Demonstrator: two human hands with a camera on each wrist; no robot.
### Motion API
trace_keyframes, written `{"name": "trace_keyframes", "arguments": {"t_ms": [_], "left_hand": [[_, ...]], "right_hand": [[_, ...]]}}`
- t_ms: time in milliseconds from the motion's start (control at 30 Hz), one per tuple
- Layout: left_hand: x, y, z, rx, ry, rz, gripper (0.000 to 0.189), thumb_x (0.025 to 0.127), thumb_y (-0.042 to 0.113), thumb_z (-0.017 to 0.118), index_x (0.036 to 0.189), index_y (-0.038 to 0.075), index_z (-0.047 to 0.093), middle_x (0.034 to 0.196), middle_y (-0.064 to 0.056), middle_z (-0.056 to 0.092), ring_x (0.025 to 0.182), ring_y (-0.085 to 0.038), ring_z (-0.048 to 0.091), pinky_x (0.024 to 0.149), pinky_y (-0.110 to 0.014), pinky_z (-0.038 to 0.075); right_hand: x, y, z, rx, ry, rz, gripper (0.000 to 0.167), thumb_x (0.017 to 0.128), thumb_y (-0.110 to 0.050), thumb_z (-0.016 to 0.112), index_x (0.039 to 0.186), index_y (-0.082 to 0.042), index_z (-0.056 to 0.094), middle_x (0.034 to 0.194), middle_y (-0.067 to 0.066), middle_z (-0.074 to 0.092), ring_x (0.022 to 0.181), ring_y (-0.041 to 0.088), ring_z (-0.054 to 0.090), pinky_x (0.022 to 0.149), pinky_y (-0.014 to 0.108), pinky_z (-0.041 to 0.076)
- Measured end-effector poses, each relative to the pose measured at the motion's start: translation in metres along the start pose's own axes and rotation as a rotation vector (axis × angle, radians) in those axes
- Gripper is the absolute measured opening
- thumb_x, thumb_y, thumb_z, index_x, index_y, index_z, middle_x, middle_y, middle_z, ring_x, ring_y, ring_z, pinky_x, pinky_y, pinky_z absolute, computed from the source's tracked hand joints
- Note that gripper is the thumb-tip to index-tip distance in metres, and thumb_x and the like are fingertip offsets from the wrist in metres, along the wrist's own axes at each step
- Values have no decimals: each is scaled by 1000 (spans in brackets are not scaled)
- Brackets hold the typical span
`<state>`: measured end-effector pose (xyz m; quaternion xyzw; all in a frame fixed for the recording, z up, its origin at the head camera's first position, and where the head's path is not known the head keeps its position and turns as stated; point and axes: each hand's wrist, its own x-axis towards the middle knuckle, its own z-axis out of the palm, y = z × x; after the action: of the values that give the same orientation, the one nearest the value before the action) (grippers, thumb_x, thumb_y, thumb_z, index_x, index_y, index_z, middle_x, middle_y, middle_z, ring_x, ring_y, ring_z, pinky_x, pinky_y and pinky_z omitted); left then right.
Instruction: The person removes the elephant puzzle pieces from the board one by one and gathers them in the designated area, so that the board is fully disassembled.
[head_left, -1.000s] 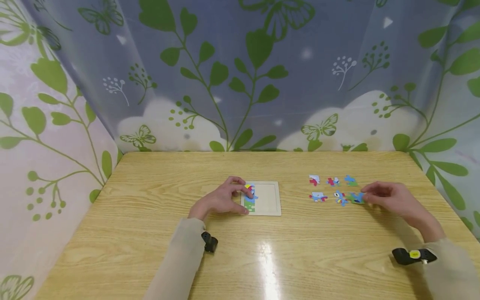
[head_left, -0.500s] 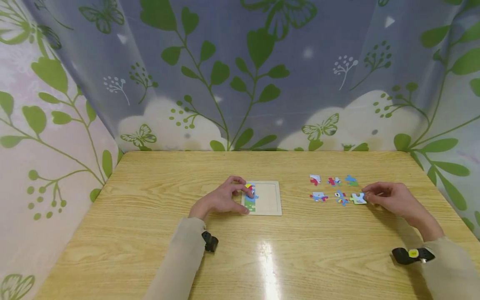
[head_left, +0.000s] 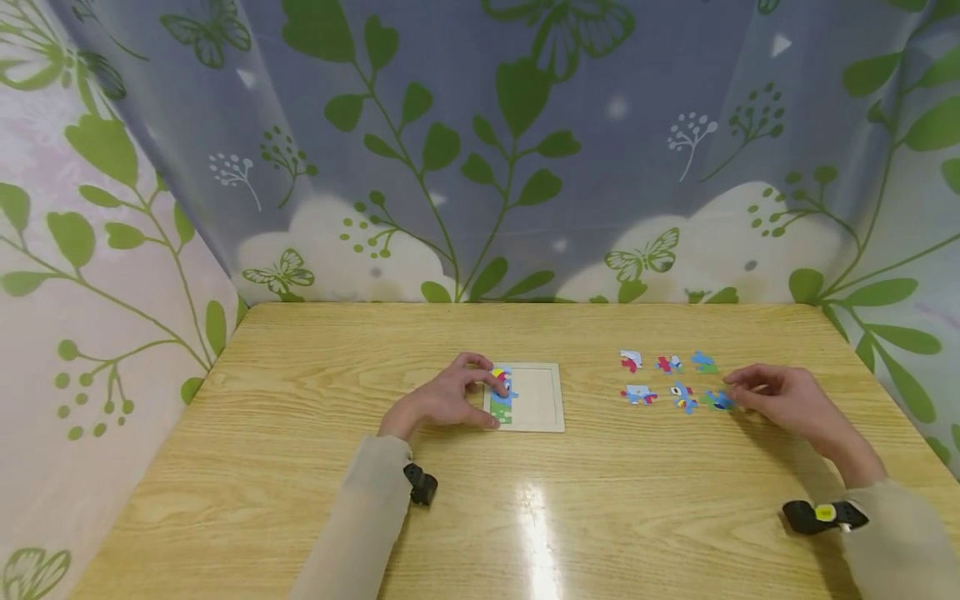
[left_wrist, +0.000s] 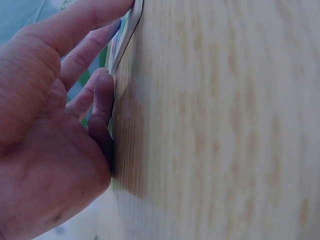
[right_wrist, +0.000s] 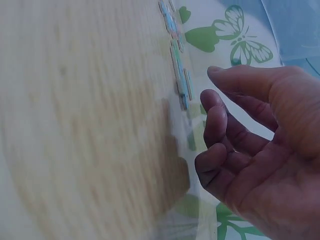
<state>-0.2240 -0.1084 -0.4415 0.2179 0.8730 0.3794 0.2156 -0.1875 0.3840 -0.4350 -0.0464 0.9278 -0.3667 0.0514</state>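
Observation:
My left hand (head_left: 450, 393) holds the left side of a pale wooden puzzle board (head_left: 538, 427), thumb at the near corner and a fingertip on the fitted pieces (head_left: 501, 410). Those pieces are blue, green, red and yellow and fill the board's left strip. In the left wrist view, the board's edge (left_wrist: 123, 47) meets the fingers. My right hand (head_left: 780, 392) hovers at the right end of the loose pieces, fingers loosely bent and holding nothing. Just beside its fingertips lies a blue and green puzzle piece (head_left: 717, 401). The right wrist view shows the fingers (right_wrist: 216, 125) apart from the pieces.
Two rows of loose puzzle pieces lie on the wooden table (head_left: 322, 358), including a white and red one (head_left: 630, 360), a red and white one (head_left: 667, 364), a blue and green one (head_left: 702, 361) and a white-blue one (head_left: 637, 394). A patterned curtain (head_left: 480, 167) stands behind.
The right fingers have let go of the blue and green puzzle piece, which shifted slightly right and glinted half a second ago. The left hand and board stay put.

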Motion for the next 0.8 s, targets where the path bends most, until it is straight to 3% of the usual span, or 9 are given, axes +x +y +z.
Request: {"name": "trace_keyframes", "arguments": {"t_ms": [300,433,567,733,800], "left_hand": [[-2,-2,-1,-79,17,4,30,86,23,84,114,21,74,153,-2,36,129,-28,47,115,-49,37],[-1,-4,0,-105,46,4,29,90,24,80,118,21,73,155,-4,38,125,-29,51,111,-49,41],[-1,-2,1,-103,113,-28,27,91,24,78,117,22,72,151,-7,43,117,-26,57,104,-46,46],[1,2,0,-40,233,-73,31,89,26,79,119,20,71,133,-6,54,102,-21,56,92,-40,47],[3,3,-1,-13,266,-66,35,89,26,79,122,20,70,132,-5,55,103,-22,54,89,-40,48]], "right_hand": [[4,-19,6,-5,38,-60,30,99,-26,69,117,-2,70,91,-15,70,76,2,62,60,25,47],[7,-29,11,-4,18,-67,30,100,-24,68,119,-1,69,98,-3,73,79,3,64,62,26,49],[11,-38,16,18,-5,-86,29,101,-24,67,119,-3,69,104,10,73,80,7,66,63,27,51],[15,-52,25,33,-34,-115,28,101,-25,67,118,-4,70,106,15,72,83,12,67,66,28,51],[17,-57,29,20,-39,-122,27,100,-25,67,118,-4,71,106,15,72,83,13,67,66,27,50]]}}
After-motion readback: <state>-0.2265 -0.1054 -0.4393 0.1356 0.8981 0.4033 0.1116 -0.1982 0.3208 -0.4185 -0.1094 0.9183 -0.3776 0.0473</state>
